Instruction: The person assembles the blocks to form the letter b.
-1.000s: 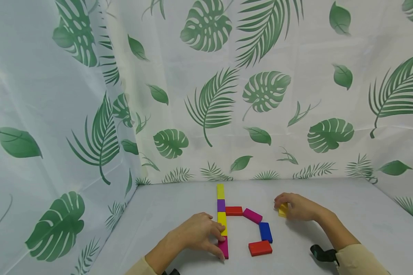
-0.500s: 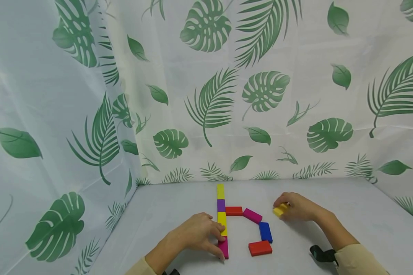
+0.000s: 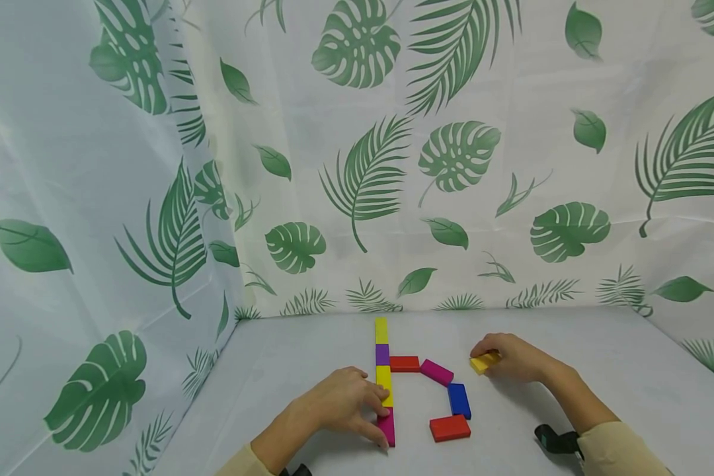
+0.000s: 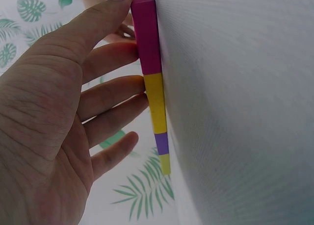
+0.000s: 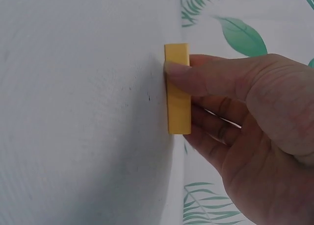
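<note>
My right hand (image 3: pixel 514 357) pinches a yellow block (image 5: pixel 178 105) between thumb and fingers, low at the tabletop on the right. My left hand (image 3: pixel 342 400) lies along the near end of a straight row, its fairly straight fingertips touching the magenta block (image 4: pixel 148 36) and the yellow block (image 4: pixel 155 102) beyond it. Farther up that row come a purple block (image 3: pixel 382 355) and another yellow block (image 3: pixel 381 330). From the purple block's right side a curve runs through a red block (image 3: pixel 404 364), a second magenta block (image 3: pixel 437 372), a blue block (image 3: pixel 459 400) and a red block (image 3: pixel 449 428).
The white tabletop (image 3: pixel 262 357) meets a leaf-print curtain (image 3: pixel 345 277) at the back and another at the left. A black strap-like piece (image 3: pixel 556 439) sits at the right wrist.
The yellow block in my right hand has turned to lie more sideways and shifted slightly left. The left hand and the laid blocks stay put.
</note>
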{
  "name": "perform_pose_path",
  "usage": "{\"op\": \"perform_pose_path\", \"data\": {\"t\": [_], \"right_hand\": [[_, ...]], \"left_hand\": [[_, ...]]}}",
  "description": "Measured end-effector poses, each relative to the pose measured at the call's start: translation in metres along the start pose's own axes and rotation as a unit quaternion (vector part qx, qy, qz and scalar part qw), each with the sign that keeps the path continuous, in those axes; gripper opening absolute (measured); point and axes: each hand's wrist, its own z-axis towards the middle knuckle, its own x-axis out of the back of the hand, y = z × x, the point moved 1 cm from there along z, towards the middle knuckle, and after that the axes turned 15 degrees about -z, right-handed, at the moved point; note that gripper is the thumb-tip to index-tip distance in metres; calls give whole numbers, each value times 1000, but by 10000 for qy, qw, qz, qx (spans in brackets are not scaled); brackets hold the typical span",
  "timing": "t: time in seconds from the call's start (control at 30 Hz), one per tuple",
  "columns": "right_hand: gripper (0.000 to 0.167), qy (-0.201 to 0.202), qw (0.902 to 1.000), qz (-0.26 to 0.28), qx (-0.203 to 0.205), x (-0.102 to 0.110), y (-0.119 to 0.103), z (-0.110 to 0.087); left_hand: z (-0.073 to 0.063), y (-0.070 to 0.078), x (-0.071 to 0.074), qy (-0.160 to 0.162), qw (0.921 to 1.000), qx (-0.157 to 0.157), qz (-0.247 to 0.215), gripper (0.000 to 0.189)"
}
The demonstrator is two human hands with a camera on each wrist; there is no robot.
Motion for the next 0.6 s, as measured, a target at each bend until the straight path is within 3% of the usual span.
{"op": "perform_pose_path", "data": {"t": [0.6], "right_hand": [[32, 107, 9988, 206, 442, 5, -13, 3]], "left_hand": [[1, -3, -1, 23, 10000, 36, -2, 52]]}}
